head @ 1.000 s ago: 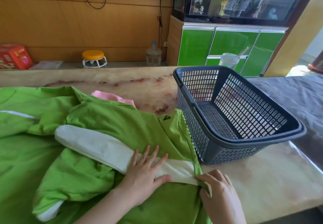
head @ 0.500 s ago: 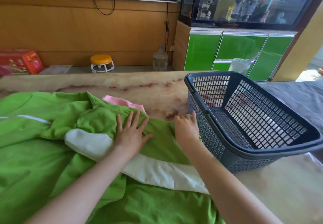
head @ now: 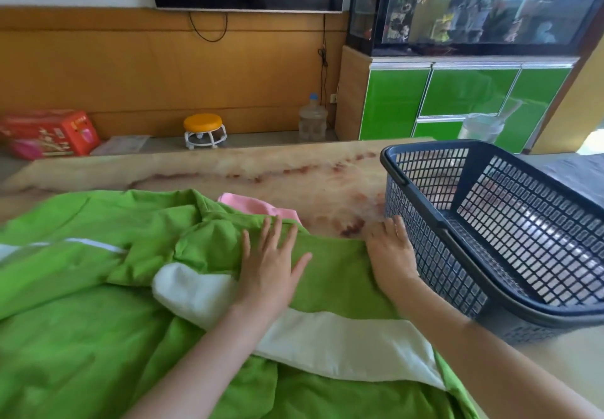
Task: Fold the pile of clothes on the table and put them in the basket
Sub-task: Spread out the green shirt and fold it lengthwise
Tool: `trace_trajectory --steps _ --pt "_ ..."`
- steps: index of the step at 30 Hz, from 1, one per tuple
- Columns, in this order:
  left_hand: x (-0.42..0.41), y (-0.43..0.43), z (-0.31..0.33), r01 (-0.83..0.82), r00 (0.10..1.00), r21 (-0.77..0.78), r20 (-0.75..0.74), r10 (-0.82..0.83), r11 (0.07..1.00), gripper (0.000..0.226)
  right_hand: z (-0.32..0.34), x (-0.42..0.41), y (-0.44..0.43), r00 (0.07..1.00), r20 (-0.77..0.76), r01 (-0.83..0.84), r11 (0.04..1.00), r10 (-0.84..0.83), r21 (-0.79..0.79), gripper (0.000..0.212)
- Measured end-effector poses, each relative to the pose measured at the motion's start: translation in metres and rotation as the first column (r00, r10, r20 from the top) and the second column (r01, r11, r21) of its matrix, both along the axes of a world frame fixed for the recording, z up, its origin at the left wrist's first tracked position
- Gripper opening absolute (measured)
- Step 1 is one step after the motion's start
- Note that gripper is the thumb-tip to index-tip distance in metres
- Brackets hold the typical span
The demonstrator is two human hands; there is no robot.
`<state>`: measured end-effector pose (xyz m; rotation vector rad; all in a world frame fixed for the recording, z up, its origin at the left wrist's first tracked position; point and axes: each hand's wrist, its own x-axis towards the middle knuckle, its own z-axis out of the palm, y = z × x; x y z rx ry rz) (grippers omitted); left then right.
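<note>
while the left hand (head: 268, 271) and right hand (head: 389, 248) press flat, fingers (head: 277, 234) straight, the soft, light green garment (head: 333, 275) seems best pinched at its corners.

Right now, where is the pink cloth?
In the head view the pink cloth lies on the table, partly under the green garment, just beyond the left hand, left of the basket.

An orange-topped stool (head: 205, 130), a water jug (head: 312, 118) and a red box (head: 52, 133) sit before green cabinets (head: 464, 100).
</note>
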<state>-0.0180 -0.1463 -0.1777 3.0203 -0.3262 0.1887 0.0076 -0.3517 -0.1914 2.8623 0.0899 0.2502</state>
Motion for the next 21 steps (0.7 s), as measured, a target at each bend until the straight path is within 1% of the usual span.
trace_trajectory --steps 2,4,5,7,8,10,11,12,13,14,15,16,17,19,20,21 --pt "0.001 0.012 0.017 -0.013 0.997 0.034 0.077 0.010 0.999 0.061 0.004 -0.011 0.007 0.997 0.048 -0.076 0.974 0.067 0.215 0.059" --pt "0.007 0.034 0.022 -0.091 0.995 0.059 0.051 0.088 0.994 0.063 -0.002 -0.024 0.014 0.991 0.035 -0.131 0.903 0.128 0.409 0.052" --pt "0.010 0.047 0.019 -0.140 0.990 0.064 0.003 0.140 0.988 0.065 -0.009 -0.029 0.015 0.990 -0.028 -0.108 0.881 0.137 0.460 0.055" --pt "0.014 0.071 0.008 -0.226 0.965 0.064 -0.125 0.232 0.972 0.070 -0.032 -0.035 0.012 0.979 -0.167 -0.027 0.880 0.120 0.475 0.075" --pt "0.015 0.079 0.003 -0.260 0.950 0.054 -0.162 0.266 0.964 0.072 -0.043 -0.033 0.008 0.978 -0.183 -0.003 0.885 0.099 0.465 0.086" --pt "0.014 0.086 0.002 -0.274 0.948 -0.018 -0.173 0.266 0.962 0.073 -0.052 -0.026 0.002 0.980 -0.188 0.031 0.896 0.059 0.444 0.100" --pt "0.013 0.087 0.006 -0.259 0.956 -0.075 -0.163 0.244 0.963 0.070 -0.050 -0.026 0.002 0.977 -0.207 0.042 0.897 0.056 0.441 0.101" --pt "0.012 0.088 0.014 -0.243 0.965 -0.133 -0.136 0.225 0.961 0.064 -0.046 -0.026 0.004 0.974 -0.220 0.048 0.894 0.058 0.446 0.096" --pt "0.011 0.091 0.022 -0.235 0.971 -0.168 -0.090 0.222 0.957 0.057 -0.041 -0.027 0.006 0.973 -0.222 0.050 0.889 0.059 0.455 0.088" --pt "0.010 0.097 0.030 -0.236 0.972 -0.162 -0.035 0.234 0.958 0.053 -0.037 -0.029 0.009 0.975 -0.211 0.047 0.881 0.062 0.471 0.079" --pt "0.009 0.106 0.038 -0.255 0.966 -0.129 0.008 0.258 0.958 0.052 -0.029 -0.032 0.015 0.980 -0.187 0.031 0.869 0.071 0.494 0.071" --pt "0.009 0.118 0.044 -0.298 0.954 -0.092 0.015 0.300 0.950 0.052 -0.022 -0.034 0.023 0.983 -0.154 -0.001 0.857 0.094 0.516 0.066" --pt "0.007 0.130 0.049 -0.370 0.929 -0.060 -0.018 0.369 0.927 0.054 -0.015 -0.036 0.034 0.983 -0.126 -0.046 0.842 0.134 0.538 0.064" --pt "0.003 0.154 0.056 -0.520 0.849 0.013 -0.105 0.518 0.854 0.062 -0.001 -0.040 0.064 0.965 -0.106 -0.127 0.781 0.240 0.611 0.066" --pt "-0.001 0.162 0.058 -0.561 0.818 0.058 -0.115 0.564 0.826 0.066 0.005 -0.042 0.081 0.951 -0.105 -0.154 0.739 0.292 0.656 0.069" --pt "-0.004 0.166 0.059 -0.578 0.807 0.081 -0.096 0.583 0.812 0.065 0.010 -0.044 0.096 0.935 -0.100 -0.182 0.702 0.341 0.688 0.072"
